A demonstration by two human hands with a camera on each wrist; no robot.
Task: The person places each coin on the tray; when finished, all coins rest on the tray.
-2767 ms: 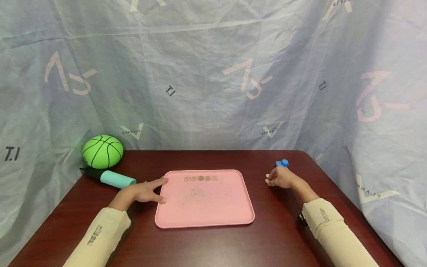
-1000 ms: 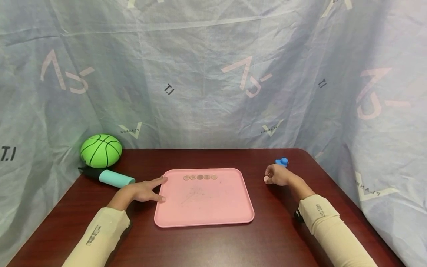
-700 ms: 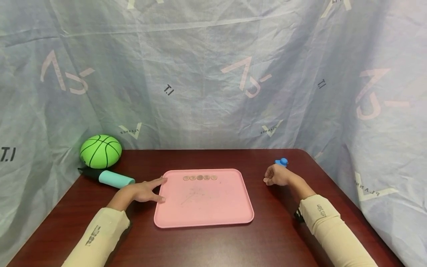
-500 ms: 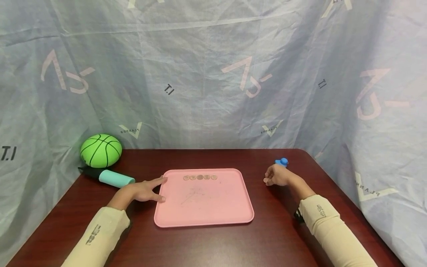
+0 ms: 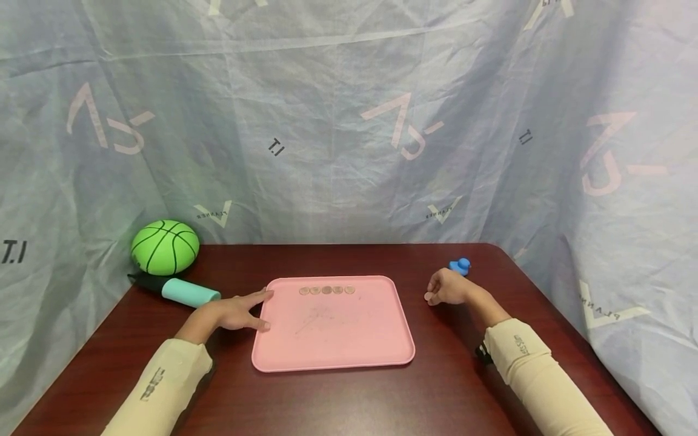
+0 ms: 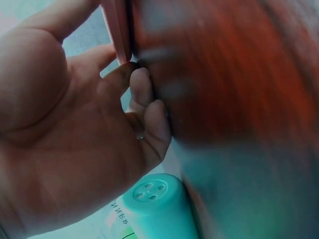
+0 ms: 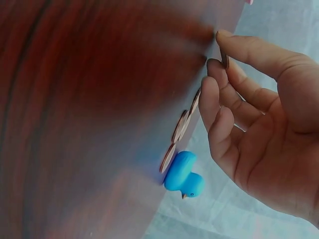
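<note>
In the head view, your right hand, right of centre, pinches a single coin between thumb and fingertips, over the tabletop between the tray and the blue toy duck. The right wrist view shows that coin nearly edge-on at the upper right. It also shows what your hand hides from the head camera: a short line of loose coins at the centre, overlapping and ending beside the duck; seen this obliquely, their exact number is hard to tell.

Your left hand, left of centre in the head view, is spread and relaxed, thumb and forefinger touching the left rim of the pink tray. The left wrist view adds the bent lower fingers against the tabletop, and the four holes in the round end of the turquoise-and-black tube, which the head view shows only from its side.

The tray, mid-frame in the head view, holds five coins in a row near its far edge and some dark smudges. A green ball sits at the left.
</note>
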